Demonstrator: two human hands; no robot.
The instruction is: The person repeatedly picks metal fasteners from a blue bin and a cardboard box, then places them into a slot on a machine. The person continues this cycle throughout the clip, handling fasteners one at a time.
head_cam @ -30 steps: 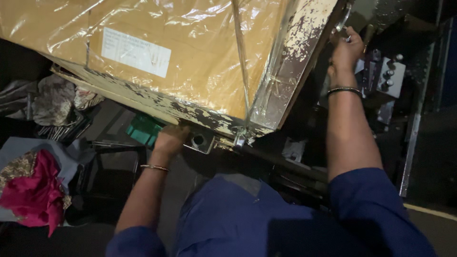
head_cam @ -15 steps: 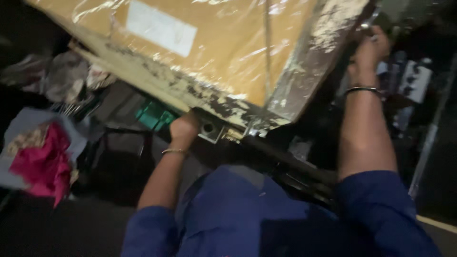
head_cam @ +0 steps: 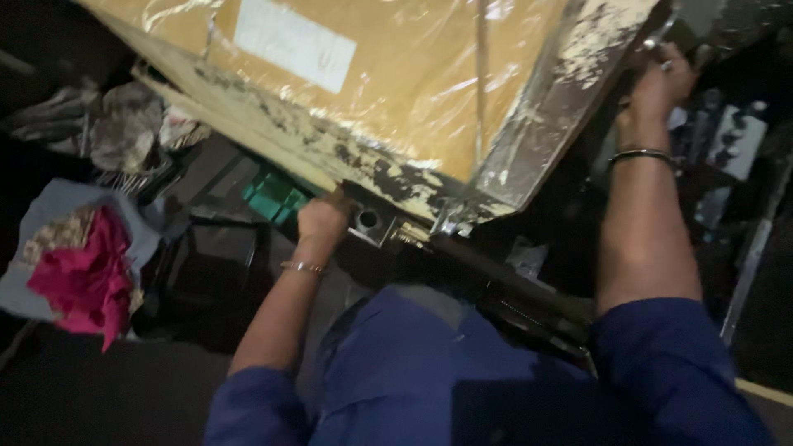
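both grips are shut on the frame (head_cam: 388,107): left hand (head_cam: 324,221) curls under its near edge, right hand (head_cam: 657,83) clamps the far corner. frame sits tilted over the dark stand (head_cam: 496,281), shiny film on top. best to keep both sides level, i think. pink cloth (head_cam: 78,281) lies off left.

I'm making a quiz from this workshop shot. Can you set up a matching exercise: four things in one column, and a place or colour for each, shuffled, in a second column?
Things:
1. left hand
2. right hand
3. bundle of rags
4. label

Descriptions:
A. white, on the plastic-wrapped board
B. pink-red, lying at the far left
C. at the board's near edge, beside a metal bracket
D. up at the board's far right corner

Pairs: 1-C, 2-D, 3-B, 4-A
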